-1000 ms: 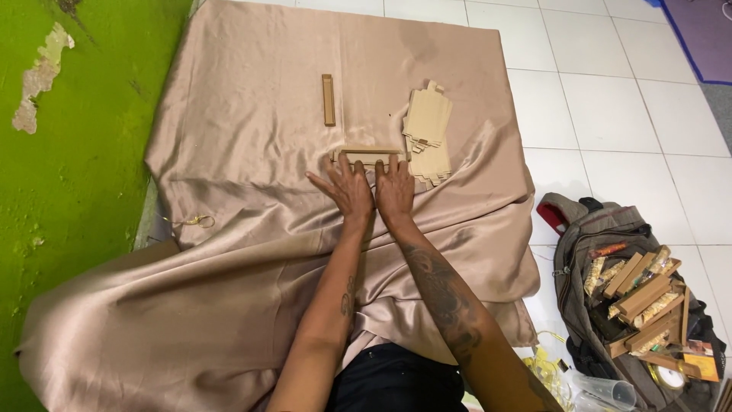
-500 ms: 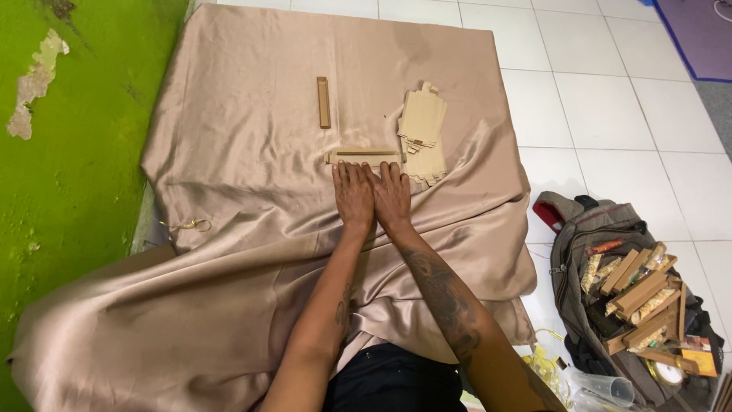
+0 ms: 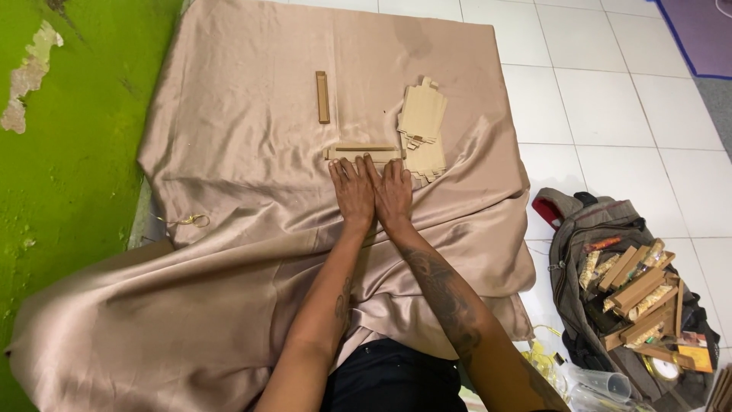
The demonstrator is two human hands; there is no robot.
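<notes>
Left hand (image 3: pixel 352 194) and right hand (image 3: pixel 393 192) flat, palm-down, side by side, fingers extended, gripping nothing, fingertips covering the near edge of a flat tan cardboard piece (image 3: pixel 364 152) on beige satin cloth (image 3: pixel 244 152), forearms outstretched, stack of cut cardboard blanks (image 3: pixel 424 130) just right, narrow cardboard strip (image 3: pixel 322 97) beyond.

Long tan boxes (image 3: pixel 637 294) in open bag (image 3: pixel 572 229) at right, flat tan carton blanks (image 3: pixel 423 114) on cloth

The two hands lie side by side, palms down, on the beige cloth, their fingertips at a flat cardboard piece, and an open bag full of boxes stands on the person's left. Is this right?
Not quite. In the head view the bag lies on the person's right, on the white tiles. The rest holds: left hand and right hand lie palms down on the beige cloth, fingertips at the flat cardboard piece.
</notes>
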